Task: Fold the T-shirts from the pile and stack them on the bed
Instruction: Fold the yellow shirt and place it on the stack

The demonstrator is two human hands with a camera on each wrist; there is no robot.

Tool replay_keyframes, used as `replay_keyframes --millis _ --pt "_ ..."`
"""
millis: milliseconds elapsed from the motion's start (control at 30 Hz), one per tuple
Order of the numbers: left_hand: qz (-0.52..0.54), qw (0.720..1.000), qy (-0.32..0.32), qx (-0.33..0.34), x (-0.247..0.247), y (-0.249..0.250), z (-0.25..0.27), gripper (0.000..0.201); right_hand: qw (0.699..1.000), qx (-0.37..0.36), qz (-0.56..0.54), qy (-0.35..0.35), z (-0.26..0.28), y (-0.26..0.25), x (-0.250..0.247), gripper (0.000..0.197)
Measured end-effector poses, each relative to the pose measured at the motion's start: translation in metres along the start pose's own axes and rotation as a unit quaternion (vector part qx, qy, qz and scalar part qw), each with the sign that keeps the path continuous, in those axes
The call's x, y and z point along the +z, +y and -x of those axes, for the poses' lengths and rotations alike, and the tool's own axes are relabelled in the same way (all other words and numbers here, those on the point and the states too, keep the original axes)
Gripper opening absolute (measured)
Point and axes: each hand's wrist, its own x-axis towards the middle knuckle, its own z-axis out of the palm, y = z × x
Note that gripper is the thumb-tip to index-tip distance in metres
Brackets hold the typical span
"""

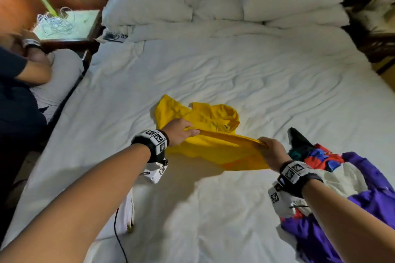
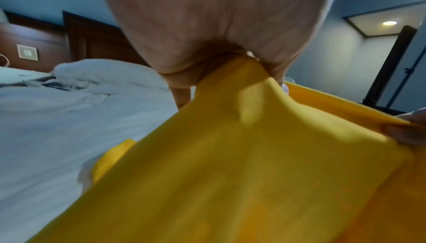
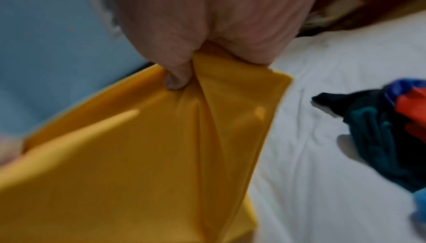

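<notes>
Bed [image 1: 235, 66]: white, rumpled. Pile [image 1: 350, 177] lies at its right edge. Yellow shirt [image 1: 213, 151] mid-bed, collar end resting, hem raised. I have left hand [image 1: 179, 132] and right hand [image 1: 272, 150] apart, each pinching a hem corner. Fabric looks light, limp, sags between grips; I judge corners the best hold.

Matt yellow cloth T-shirt [image 1: 215, 151] — wrinkled white bedsheet [image 1: 235, 66]

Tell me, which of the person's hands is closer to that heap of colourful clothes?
Right. The right hand pinches the yellow T-shirt just beside the pile of colourful clothes, almost touching its edge. The left hand grips the shirt's opposite end, the shirt's width farther away.
</notes>
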Motion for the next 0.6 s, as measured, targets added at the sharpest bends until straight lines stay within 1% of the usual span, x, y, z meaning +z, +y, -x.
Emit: replay_keyframes --millis 33,100,200,233,300,367,433,500,533,600 --pt "-0.015 1.0 0.006 -0.003 -0.011 0.006 -0.004 0.053 0.999 0.001 -0.039 0.026 -0.006 -0.004 -0.018 0.019" --pt "-0.07 0.998 0.0 -0.011 -0.03 0.012 -0.014 0.052 0.993 -0.003 -0.094 0.07 -0.021 -0.014 -0.049 0.018" --pt "-0.174 0.984 -0.027 -0.018 -0.06 0.023 -0.033 0.039 0.991 -0.004 -0.074 0.11 -0.046 -0.033 -0.083 0.017" --pt "-0.199 0.979 -0.017 -0.023 -0.072 0.029 -0.04 0.032 0.99 0.005 -0.062 0.127 -0.056 -0.038 -0.093 0.018" --pt "-0.245 0.968 0.043 -0.033 -0.101 0.045 -0.056 0.019 0.984 0.028 -0.055 0.169 -0.073 -0.051 -0.119 0.02" --pt "-0.273 0.954 0.121 -0.028 -0.131 0.067 -0.068 0.01 0.976 0.025 -0.05 0.21 -0.087 -0.067 -0.145 0.018" --pt "-0.261 0.943 0.205 0.01 -0.158 0.088 -0.077 0.011 0.965 0.007 -0.037 0.258 -0.094 -0.084 -0.168 0.015" --pt "-0.219 0.935 0.274 0.049 -0.175 0.105 -0.079 0.013 0.951 -0.011 -0.012 0.31 -0.095 -0.096 -0.183 0.017" --pt "-0.197 0.933 0.295 0.062 -0.179 0.108 -0.078 0.014 0.944 -0.026 0.001 0.329 -0.093 -0.099 -0.186 0.017" --pt "-0.184 0.932 0.302 0.081 -0.176 0.107 -0.066 0.012 0.93 -0.081 0.033 0.356 -0.082 -0.096 -0.182 0.016"
